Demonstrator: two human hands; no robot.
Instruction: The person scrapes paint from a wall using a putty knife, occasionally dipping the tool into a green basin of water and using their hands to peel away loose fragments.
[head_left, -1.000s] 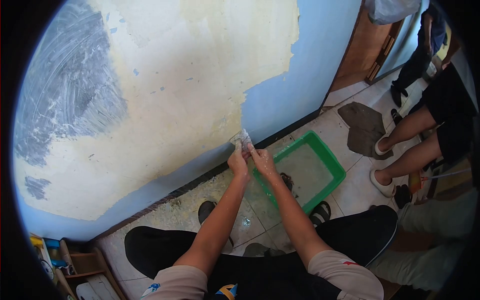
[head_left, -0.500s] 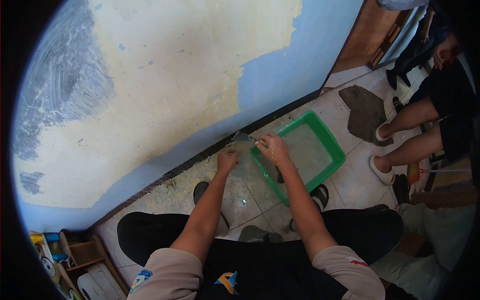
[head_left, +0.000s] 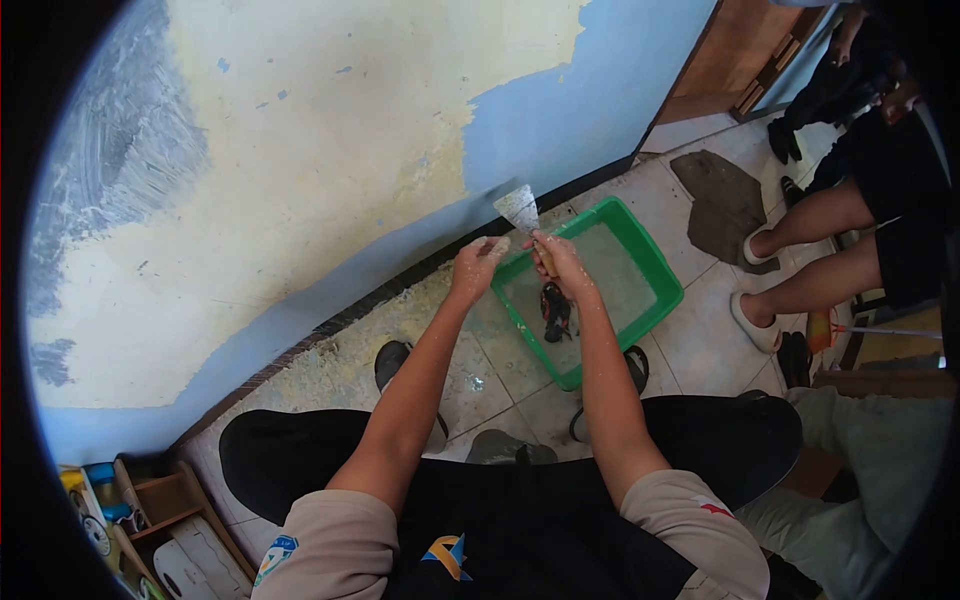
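Observation:
My right hand is wrapped around the handle of a putty knife, whose broad metal blade points up toward the wall and is speckled with pale residue. It is over the near left side of a green plastic tub. My left hand is just left of the knife, with flecks on its skin, fingers loosely extended and nothing visible in them. Inside the tub, below my right hand, lies a dark item with red parts that I cannot make out. The wall shows blue paint and bare cream patches.
Scraped paint flakes litter the tiled floor along the dark baseboard. A brown cloth lies right of the tub. Another person's legs are at the right. A wooden shelf stands at the lower left.
The putty knife has risen from near the baseboard, its blade now pointing upward. My left hand has moved up and right, closer to the right hand. The dark item in the tub is more exposed.

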